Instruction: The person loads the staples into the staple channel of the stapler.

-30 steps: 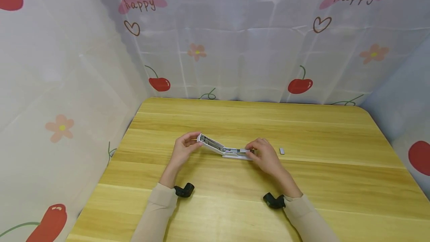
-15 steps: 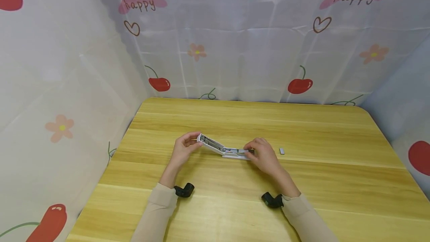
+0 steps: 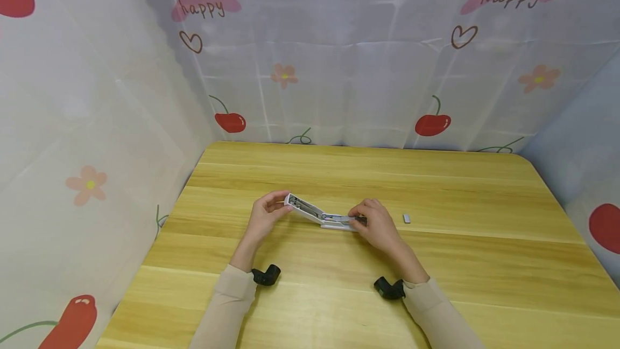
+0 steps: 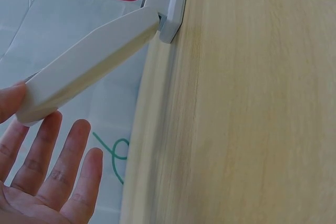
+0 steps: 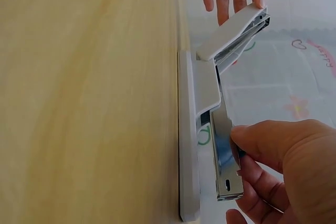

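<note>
Stapler (image 5: 207,85) splayed wide: left hand (image 3: 265,213) pinches raised cover (image 5: 228,35), right hand (image 3: 380,226) pinches metal rail (image 5: 224,142). I'd hold cover steady, guide rail straight, no twisting.

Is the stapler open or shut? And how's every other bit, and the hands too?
Stapler: open.
Top cover: tilted up.
Metal rail: uncovered, free end apart from the base.
Base: resting on the table.
Small grey block: lying loose on the table.
Left hand: pinching the cover's end.
Right hand: thumb and fingers pinching at the rail.
</note>
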`<state>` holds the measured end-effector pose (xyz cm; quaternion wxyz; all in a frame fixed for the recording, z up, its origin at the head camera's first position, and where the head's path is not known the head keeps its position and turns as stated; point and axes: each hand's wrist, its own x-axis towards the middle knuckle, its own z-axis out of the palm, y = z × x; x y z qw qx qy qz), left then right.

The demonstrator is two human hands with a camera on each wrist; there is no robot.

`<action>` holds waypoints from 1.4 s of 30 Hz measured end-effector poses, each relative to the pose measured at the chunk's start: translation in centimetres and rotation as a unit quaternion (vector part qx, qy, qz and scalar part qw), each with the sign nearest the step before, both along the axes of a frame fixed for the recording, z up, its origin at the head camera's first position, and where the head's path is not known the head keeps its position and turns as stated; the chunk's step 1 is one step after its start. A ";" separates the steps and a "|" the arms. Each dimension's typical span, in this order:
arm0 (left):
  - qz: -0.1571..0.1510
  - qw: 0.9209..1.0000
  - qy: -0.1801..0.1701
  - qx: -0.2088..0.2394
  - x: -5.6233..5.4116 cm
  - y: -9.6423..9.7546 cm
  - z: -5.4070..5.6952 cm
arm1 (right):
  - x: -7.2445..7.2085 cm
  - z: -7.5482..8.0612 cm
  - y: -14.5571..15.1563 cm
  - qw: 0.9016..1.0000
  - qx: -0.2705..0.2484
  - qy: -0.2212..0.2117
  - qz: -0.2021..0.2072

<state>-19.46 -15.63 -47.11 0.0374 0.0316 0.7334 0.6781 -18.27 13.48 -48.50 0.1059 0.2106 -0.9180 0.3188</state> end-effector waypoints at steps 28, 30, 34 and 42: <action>0.004 1.000 0.003 -0.001 0.1 0.1 0.0 | 0.0 0.0 0.1 1.000 0.000 0.003 0.009; 0.003 1.000 0.005 0.000 0.1 0.2 0.1 | 0.1 0.1 0.1 1.000 -0.004 -0.001 0.010; -0.002 1.000 0.010 -0.002 0.2 0.1 0.1 | 0.1 -0.1 0.1 1.000 -0.006 -0.005 0.009; -0.003 1.000 0.009 0.002 0.2 0.2 0.1 | 0.0 -0.3 0.3 1.000 -0.018 -0.011 0.011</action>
